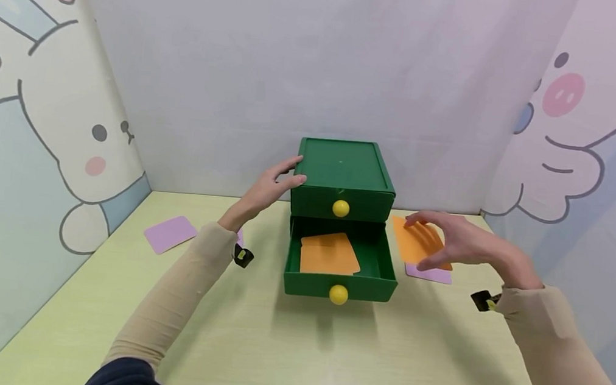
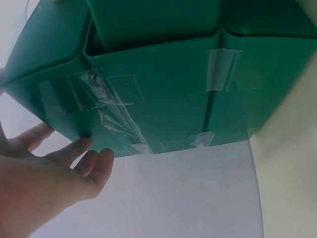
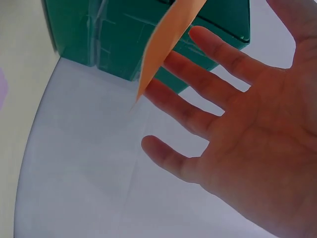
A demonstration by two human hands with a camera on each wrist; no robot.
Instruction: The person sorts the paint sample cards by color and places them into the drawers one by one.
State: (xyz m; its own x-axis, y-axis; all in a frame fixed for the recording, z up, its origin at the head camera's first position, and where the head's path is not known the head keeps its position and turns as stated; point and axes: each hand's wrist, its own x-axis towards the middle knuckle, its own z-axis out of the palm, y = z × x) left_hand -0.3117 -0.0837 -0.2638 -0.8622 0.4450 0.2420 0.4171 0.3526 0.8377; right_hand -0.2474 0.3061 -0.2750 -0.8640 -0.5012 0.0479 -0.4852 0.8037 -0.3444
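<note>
A green two-drawer box (image 1: 343, 165) with yellow knobs stands on the table. Its upper drawer is closed; the lower drawer (image 1: 308, 283) is pulled out, with orange cards (image 1: 330, 257) lying in it. At the box's upper left edge, my left hand (image 1: 268, 190) rests with loosely extended fingers. To the right of the box, my right hand (image 1: 463, 240) holds an orange card (image 1: 419, 245) by its edges. Seen from the right wrist, that card (image 3: 168, 37) is tilted and slightly bowed, clear of the table, with fingertips along one edge. The thumb's tip is out of that view.
A purple card (image 1: 170, 233) lies on the table at the left. Another purple card (image 1: 240, 237) is mostly hidden behind my left wrist, and a third purple card (image 1: 428, 274) shows below the held card. A pale curtain (image 1: 297, 63) and printed side walls surround the table.
</note>
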